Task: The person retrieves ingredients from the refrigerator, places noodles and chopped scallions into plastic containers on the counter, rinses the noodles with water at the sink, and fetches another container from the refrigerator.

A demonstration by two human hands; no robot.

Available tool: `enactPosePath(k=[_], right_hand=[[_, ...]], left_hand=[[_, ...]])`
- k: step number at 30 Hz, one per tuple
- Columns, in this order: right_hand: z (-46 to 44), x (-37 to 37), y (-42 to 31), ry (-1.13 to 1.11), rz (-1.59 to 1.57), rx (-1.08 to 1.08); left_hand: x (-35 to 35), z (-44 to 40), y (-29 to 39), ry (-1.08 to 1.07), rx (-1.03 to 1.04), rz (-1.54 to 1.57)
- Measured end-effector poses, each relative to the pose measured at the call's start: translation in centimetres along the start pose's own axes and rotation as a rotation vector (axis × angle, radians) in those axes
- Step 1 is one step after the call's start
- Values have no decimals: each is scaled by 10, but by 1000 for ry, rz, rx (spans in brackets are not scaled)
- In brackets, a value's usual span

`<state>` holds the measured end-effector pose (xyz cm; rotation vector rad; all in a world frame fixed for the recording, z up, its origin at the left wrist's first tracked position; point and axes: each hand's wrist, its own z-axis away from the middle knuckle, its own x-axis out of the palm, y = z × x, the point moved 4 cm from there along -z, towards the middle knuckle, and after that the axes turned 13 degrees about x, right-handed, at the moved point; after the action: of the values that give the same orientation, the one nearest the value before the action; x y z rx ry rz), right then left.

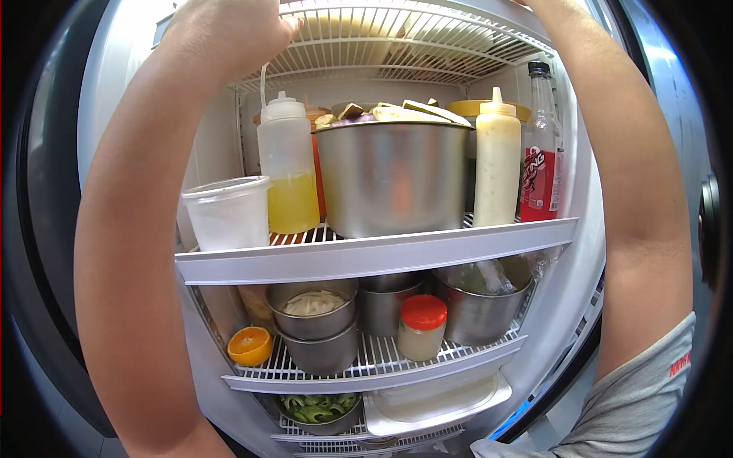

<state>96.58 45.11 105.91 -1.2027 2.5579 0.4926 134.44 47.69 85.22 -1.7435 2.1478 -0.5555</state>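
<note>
Both arms reach up to the top wire shelf [343,34] of an open fridge. My left hand [229,34] is at the shelf's left front, cut by the upper edge; its fingers are mostly hidden and what they hold, if anything, cannot be seen. My right hand lies beyond the upper edge, with only the forearm and a bit near the shelf's right front showing. Below, a large steel pot [393,179] heaped with sliced vegetables [416,113] stands between a squeeze bottle of yellow liquid [292,202] and a cream-coloured squeeze bottle [496,168].
A white tub [227,217] is at the left, a red drink bottle [540,175] at the right. Lower down are a halved orange [250,346], steel pots [317,355], a red-lidded jar [421,340], leafy greens [321,407] and a white tray [435,404].
</note>
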Motion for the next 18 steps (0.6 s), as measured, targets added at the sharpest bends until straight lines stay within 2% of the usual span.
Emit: enactPosePath(k=[11,18], right_hand=[[-10,-5,28,69,121,-100],[-19,-6,55,229,261,-250]], left_hand=[[-6,1,2,1,10,-35],[-5,-1,-3,7,30,-27]])
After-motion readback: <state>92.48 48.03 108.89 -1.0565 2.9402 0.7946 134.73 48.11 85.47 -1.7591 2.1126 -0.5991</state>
